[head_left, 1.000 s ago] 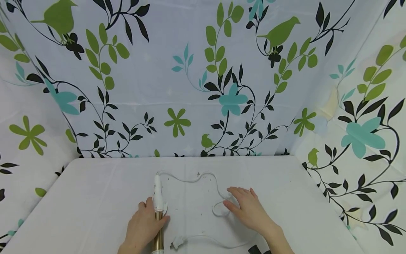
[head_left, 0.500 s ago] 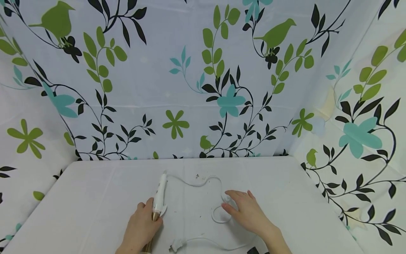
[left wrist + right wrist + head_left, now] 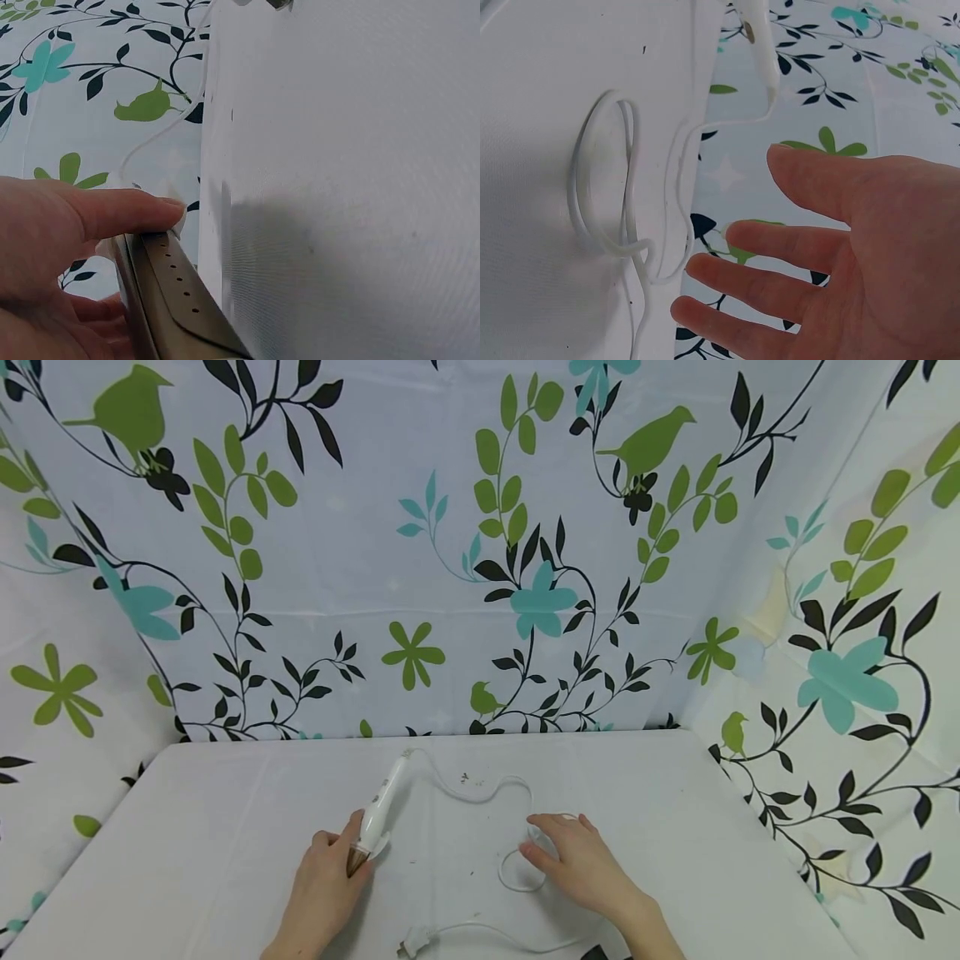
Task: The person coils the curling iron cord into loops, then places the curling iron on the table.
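Note:
My left hand (image 3: 322, 878) grips a curling iron by its gold barrel (image 3: 176, 296). The white handle (image 3: 384, 802) slants away to the upper right, toward the back of the table. In the left wrist view, a row of small holes runs along the barrel, and the thumb and fingers lie on either side of it; my palm hides part of the barrel in the head view. A white cord (image 3: 585, 172) leaves the handle's far end and forms a loop. My right hand (image 3: 581, 862) hovers beside that loop, fingers spread and holding nothing.
The cord's white plug (image 3: 414, 941) lies near the front of the white table (image 3: 225, 827). A black object (image 3: 596, 952) shows at the bottom edge, beside the right forearm. Patterned cloth (image 3: 337, 568) walls in the back and sides.
My left hand has lifted and turned the curling iron, so its handle now slants right and the far end has moved rightward. The cord has shifted with it. My right hand stays nearly still.

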Demonstrator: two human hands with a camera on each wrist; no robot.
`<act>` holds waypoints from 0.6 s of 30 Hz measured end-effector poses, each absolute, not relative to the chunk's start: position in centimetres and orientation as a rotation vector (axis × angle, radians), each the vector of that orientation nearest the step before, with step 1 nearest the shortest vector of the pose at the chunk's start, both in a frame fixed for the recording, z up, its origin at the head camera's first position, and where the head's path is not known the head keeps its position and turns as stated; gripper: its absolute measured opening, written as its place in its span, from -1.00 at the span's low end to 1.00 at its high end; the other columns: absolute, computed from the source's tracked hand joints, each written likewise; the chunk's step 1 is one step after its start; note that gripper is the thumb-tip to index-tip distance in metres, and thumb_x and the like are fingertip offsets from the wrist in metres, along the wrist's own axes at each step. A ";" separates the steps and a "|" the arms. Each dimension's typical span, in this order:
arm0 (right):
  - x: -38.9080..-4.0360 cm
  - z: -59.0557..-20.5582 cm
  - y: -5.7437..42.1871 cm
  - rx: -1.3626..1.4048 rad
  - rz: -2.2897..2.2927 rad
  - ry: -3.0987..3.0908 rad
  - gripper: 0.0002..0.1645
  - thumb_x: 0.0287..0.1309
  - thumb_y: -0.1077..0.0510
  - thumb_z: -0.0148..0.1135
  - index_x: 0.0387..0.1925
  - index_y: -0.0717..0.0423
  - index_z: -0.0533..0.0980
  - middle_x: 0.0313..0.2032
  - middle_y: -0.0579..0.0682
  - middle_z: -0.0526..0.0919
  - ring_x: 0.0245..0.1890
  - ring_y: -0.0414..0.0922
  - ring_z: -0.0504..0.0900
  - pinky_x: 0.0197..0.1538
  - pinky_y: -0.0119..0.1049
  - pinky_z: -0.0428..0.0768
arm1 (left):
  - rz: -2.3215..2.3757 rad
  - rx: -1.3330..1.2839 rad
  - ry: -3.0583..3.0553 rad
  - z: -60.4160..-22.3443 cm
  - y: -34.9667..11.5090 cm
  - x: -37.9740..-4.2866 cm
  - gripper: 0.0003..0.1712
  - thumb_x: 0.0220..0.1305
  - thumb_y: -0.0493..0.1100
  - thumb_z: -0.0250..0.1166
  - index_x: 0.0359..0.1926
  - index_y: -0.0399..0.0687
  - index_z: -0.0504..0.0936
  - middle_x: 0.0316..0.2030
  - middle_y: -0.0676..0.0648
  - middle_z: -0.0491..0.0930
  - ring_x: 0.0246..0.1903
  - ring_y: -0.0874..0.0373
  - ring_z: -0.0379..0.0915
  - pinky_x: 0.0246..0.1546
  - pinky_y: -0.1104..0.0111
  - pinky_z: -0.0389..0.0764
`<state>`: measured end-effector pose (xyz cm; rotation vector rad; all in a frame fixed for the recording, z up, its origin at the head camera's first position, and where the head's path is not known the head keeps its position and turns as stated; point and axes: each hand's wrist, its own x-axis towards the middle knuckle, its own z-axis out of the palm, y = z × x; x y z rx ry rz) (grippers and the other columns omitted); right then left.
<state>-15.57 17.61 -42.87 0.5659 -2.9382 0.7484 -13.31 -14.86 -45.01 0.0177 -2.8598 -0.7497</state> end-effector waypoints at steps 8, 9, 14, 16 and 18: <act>-15.5 -42.8 17.6 0.578 0.758 -2.941 -0.46 0.21 -0.18 0.11 0.10 0.04 0.49 0.02 -0.06 0.60 0.13 -0.03 0.48 0.32 0.14 0.15 | -0.732 -0.039 -2.810 -44.7 -14.8 -13.4 -0.20 0.01 -0.23 0.43 0.31 0.02 0.34 -0.19 -0.20 0.36 -0.46 0.09 0.40 -0.48 0.29 0.46; -15.5 -42.7 17.6 0.577 0.761 -2.941 -0.46 0.21 -0.18 0.11 0.10 0.05 0.49 0.02 -0.06 0.60 0.13 -0.02 0.48 0.32 0.14 0.15 | -0.727 -0.042 -2.802 -44.7 -14.7 -13.5 -0.20 0.00 -0.24 0.43 0.30 0.03 0.35 -0.19 -0.18 0.37 -0.46 0.10 0.39 -0.48 0.30 0.45; -15.5 -42.7 17.6 0.581 0.765 -2.937 -0.46 0.22 -0.19 0.11 0.10 0.05 0.49 0.02 -0.05 0.60 0.13 -0.02 0.48 0.32 0.14 0.15 | -0.737 -0.041 -2.748 -44.6 -14.6 -13.6 -0.19 -0.06 -0.26 0.47 0.28 -0.02 0.38 -0.21 -0.12 0.41 -0.41 0.09 0.43 -0.42 0.25 0.48; -15.5 -42.8 17.7 0.585 0.762 -2.932 -0.46 0.22 -0.19 0.10 0.09 0.05 0.50 0.02 -0.06 0.60 0.13 -0.03 0.48 0.32 0.13 0.15 | -0.745 -0.036 -2.724 -44.5 -14.5 -13.5 -0.19 -0.10 -0.27 0.48 0.25 -0.05 0.39 -0.19 -0.11 0.44 -0.36 0.06 0.46 -0.39 0.19 0.52; -15.5 -42.8 17.8 0.589 0.764 -2.929 -0.46 0.22 -0.18 0.11 0.09 0.05 0.50 0.01 -0.05 0.61 0.12 -0.04 0.49 0.32 0.13 0.15 | -0.745 -0.032 -2.699 -44.3 -14.5 -13.5 -0.21 -0.14 -0.28 0.50 0.20 -0.07 0.42 -0.18 -0.10 0.46 -0.34 0.05 0.48 -0.37 0.16 0.53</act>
